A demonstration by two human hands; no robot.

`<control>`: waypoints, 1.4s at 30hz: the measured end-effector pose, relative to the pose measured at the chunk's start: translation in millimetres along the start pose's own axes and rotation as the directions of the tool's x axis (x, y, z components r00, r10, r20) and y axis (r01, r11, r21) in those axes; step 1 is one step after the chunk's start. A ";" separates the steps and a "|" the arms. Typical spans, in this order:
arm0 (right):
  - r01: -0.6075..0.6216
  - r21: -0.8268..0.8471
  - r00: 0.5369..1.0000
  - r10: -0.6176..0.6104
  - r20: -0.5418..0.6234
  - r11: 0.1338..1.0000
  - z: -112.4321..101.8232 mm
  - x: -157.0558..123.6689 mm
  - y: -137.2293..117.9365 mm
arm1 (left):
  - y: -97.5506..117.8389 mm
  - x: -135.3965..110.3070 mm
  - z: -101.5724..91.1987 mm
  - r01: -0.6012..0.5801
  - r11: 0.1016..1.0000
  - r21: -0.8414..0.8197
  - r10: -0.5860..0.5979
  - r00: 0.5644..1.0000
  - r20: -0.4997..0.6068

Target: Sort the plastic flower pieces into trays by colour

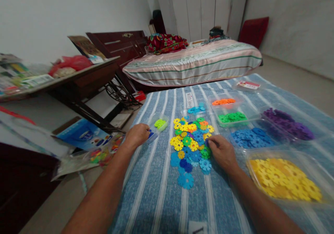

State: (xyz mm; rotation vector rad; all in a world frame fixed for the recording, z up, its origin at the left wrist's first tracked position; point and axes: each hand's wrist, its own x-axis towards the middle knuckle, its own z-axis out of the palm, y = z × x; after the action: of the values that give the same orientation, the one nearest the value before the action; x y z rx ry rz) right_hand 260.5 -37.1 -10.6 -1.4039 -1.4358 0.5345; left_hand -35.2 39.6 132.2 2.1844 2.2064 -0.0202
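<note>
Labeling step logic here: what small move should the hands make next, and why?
Probably carry the dark blue piece to the small clear box by the left hand: the right hand seems to pinch that piece beside the mixed pile, and the box holds dark blue ones.

Two bare hands, one left hand (137, 136) and one right hand (221, 152), are in my count from the remote desk, along with eight clear containers of notched discs: one lime container (165, 117), one green container (232, 125), three holding shades of blue, one orange container (212, 96), one purple container (300, 141) and one yellow container (310, 164). I tally one loose heap (186, 141), its overlapping discs too many to number surely. Also counted: one red-and-white card (249, 85), one bed (193, 67), one floral bundle (167, 43), one red bag (73, 63) and one blue box (82, 134).
</note>
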 end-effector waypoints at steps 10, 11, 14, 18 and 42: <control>0.000 -0.001 1.000 0.000 -0.013 1.000 -0.1 -0.1 -0.2 | 58.3 -70.1 23.0 -0.300 0.936 -0.184 0.335 0.920 0.203; -0.001 0.001 1.000 0.001 -0.013 1.000 0.0 -0.1 0.0 | 66.3 -78.9 29.3 -0.315 0.927 -0.204 0.359 0.903 0.235; -0.002 0.002 1.000 0.002 -0.013 1.000 -0.2 -0.2 0.2 | 84.4 -98.2 44.7 -0.302 0.934 -0.190 0.344 0.906 0.249; -0.004 -0.001 1.000 0.004 -0.007 1.000 -0.6 -0.3 0.0 | 93.4 -108.5 54.3 -0.254 0.959 -0.122 0.277 0.929 0.245; -0.021 0.032 1.000 0.022 -0.007 0.999 0.5 -1.8 -0.2 | 57.8 -85.8 31.8 -0.225 0.959 -0.175 0.229 0.973 0.004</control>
State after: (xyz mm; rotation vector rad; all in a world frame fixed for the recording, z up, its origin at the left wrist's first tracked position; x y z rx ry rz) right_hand 259.7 -38.6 -11.3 -1.3958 -1.4014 0.5631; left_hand 24.0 -46.7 104.4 2.3088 1.8533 0.1458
